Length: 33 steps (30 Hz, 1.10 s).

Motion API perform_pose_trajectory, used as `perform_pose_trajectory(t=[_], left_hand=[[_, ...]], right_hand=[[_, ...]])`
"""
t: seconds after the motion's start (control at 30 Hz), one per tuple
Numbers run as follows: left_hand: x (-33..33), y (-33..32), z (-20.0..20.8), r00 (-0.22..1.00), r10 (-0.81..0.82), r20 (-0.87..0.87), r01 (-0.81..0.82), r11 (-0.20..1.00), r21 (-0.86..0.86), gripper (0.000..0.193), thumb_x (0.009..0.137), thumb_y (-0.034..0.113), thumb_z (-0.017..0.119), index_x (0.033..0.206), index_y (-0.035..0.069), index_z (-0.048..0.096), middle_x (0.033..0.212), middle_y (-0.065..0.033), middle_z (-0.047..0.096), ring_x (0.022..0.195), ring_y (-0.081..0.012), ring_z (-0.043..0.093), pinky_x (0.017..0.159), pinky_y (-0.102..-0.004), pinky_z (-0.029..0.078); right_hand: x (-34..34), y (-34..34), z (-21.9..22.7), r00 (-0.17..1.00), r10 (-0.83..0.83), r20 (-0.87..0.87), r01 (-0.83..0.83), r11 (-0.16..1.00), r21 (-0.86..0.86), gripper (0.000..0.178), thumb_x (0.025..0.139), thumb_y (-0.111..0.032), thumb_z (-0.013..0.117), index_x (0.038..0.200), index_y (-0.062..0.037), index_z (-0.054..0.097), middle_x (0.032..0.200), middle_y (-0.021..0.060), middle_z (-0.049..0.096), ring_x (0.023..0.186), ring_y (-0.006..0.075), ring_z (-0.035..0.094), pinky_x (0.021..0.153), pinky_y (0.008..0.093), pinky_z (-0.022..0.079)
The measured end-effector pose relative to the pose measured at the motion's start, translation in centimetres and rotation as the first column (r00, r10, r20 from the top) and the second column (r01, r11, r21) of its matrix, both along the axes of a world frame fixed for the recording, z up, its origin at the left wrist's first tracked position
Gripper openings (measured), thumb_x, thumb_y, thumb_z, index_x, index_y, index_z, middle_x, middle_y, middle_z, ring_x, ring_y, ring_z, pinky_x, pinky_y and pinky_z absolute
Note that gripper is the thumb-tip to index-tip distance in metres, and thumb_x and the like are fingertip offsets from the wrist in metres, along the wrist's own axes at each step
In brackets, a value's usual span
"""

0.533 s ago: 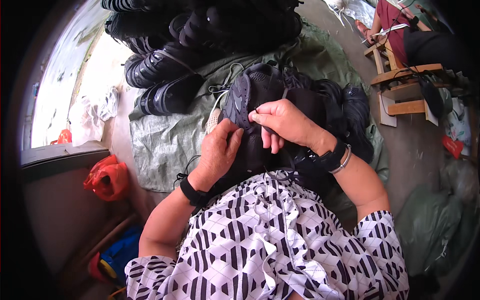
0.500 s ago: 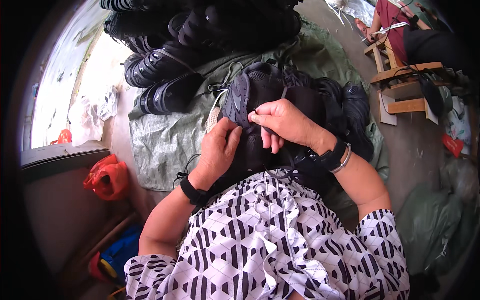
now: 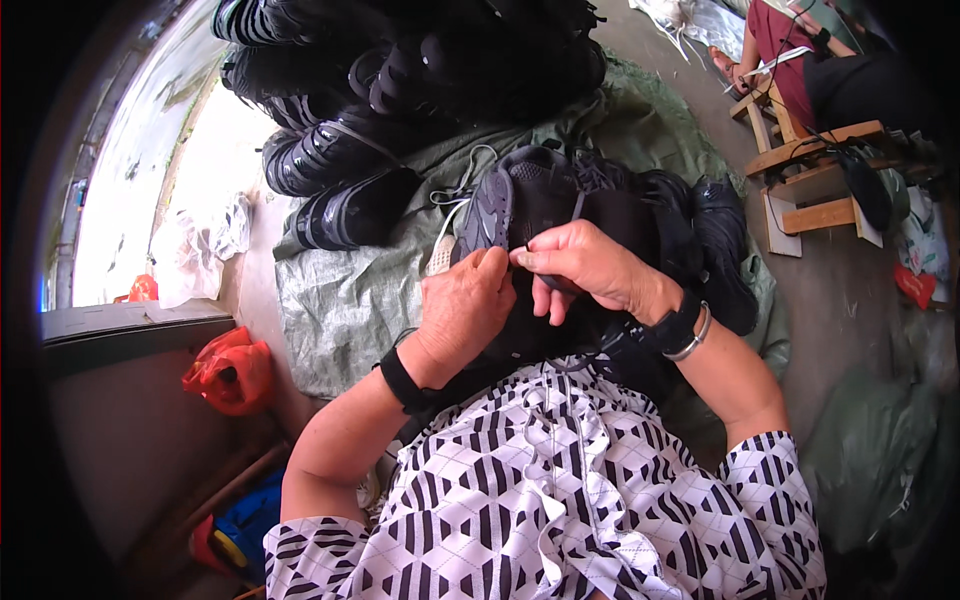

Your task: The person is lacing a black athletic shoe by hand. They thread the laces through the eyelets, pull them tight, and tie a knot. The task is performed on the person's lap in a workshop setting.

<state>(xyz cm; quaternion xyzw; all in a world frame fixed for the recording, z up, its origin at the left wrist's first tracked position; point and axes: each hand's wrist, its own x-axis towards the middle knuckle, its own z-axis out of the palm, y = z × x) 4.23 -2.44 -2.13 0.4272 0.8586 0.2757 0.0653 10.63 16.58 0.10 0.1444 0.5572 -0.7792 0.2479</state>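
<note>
A dark grey and black sneaker (image 3: 487,208) lies in front of me, its toe pointing away and its near part hidden by my hands. My left hand (image 3: 465,308) is closed at the shoe's near left side, thumb pressed to the curled fingers; what it pinches is hidden. Thumb and forefinger of my right hand (image 3: 592,262) pinch a thin dark shoelace close to the left fingertips. The other right fingers curl loosely below. A grey lace (image 3: 578,206) stretches over the dark shoes just beyond my right hand.
Piled black shoes (image 3: 345,150) stand at the back left on a green woven sheet (image 3: 335,315). More black shoes (image 3: 722,240) lie to the right. A red plastic bag (image 3: 228,372) sits at left. Another person (image 3: 785,55) sits by a wooden stool (image 3: 815,215) at far right.
My left hand has moved right and slightly down, so its fingertips now meet those of my right hand. The right hand keeps its pinch, and the whole view has shifted slightly.
</note>
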Motion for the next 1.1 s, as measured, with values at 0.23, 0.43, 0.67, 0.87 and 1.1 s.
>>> perform_pose_trajectory(t=[0.23, 0.43, 0.67, 0.87, 1.1], left_hand=[[-1.6, -2.1, -0.1, 0.798, 0.011, 0.603, -0.111, 0.985, 0.129, 0.014, 0.086, 0.014, 0.069, 0.084, 0.002, 0.062, 0.071, -0.0100, 0.063, 0.063, -0.0183, 0.060, 0.060, -0.0310, 0.048], [-3.0, -1.8, 0.4, 0.989, -0.147, 0.027, 0.149, 0.987, -0.063, 0.022, 0.076, 0.024, 0.075, 0.087, 0.012, 0.061, 0.080, -0.0056, 0.065, 0.082, -0.0267, 0.064, 0.073, -0.0405, 0.049], [-5.8, -0.4, 3.8, 0.866, -0.486, -0.117, 0.448, 0.859, -0.247, 0.045, 0.076, 0.030, 0.074, 0.112, 0.015, 0.051, 0.080, -0.0018, 0.065, 0.073, -0.0250, 0.068, 0.070, -0.0382, 0.050], [-7.1, 1.9, 4.8, 0.761, -0.639, -0.111, 0.519, 0.703, -0.487, 0.036, 0.083, 0.035, 0.067, 0.104, 0.010, 0.052, 0.066, -0.0061, 0.064, 0.066, -0.0272, 0.069, 0.054, -0.0393, 0.051], [-6.5, 0.4, 2.7, 0.796, -0.589, -0.141, 0.580, 0.808, -0.104, 0.024, 0.071, 0.024, 0.075, 0.087, 0.011, 0.062, 0.067, -0.0009, 0.060, 0.074, -0.0233, 0.063, 0.074, -0.0391, 0.048]], right_hand=[[-0.9, -1.4, 0.9, 0.997, 0.003, -0.077, 0.024, 0.936, 0.352, 0.029, 0.097, -0.021, 0.055, 0.085, 0.0036, 0.064, 0.065, 0.0117, 0.066, 0.046, 0.0137, 0.061, 0.045, 0.0221, 0.049], [0.2, -3.1, 1.0, 0.975, 0.073, -0.209, 0.058, 0.828, 0.557, 0.024, 0.098, -0.017, 0.053, 0.087, 0.0011, 0.064, 0.061, 0.0069, 0.064, 0.047, 0.0114, 0.060, 0.047, 0.0251, 0.048], [0.1, -4.2, 0.9, 0.872, 0.246, -0.424, 0.227, 0.564, 0.794, 0.016, 0.090, -0.013, 0.056, 0.086, -0.0008, 0.065, 0.075, 0.0220, 0.065, 0.073, 0.0398, 0.065, 0.066, 0.0473, 0.052], [0.0, -2.8, 0.1, 0.926, 0.196, -0.322, 0.110, 0.678, 0.727, 0.017, 0.093, -0.013, 0.056, 0.089, -0.0006, 0.065, 0.064, 0.0140, 0.064, 0.057, 0.0272, 0.065, 0.055, 0.0373, 0.052], [-0.5, -2.3, 1.0, 0.979, 0.117, -0.167, 0.005, 0.805, 0.594, 0.014, 0.094, -0.012, 0.055, 0.090, -0.0027, 0.066, 0.060, 0.0051, 0.062, 0.047, 0.0115, 0.059, 0.045, 0.0261, 0.048]])
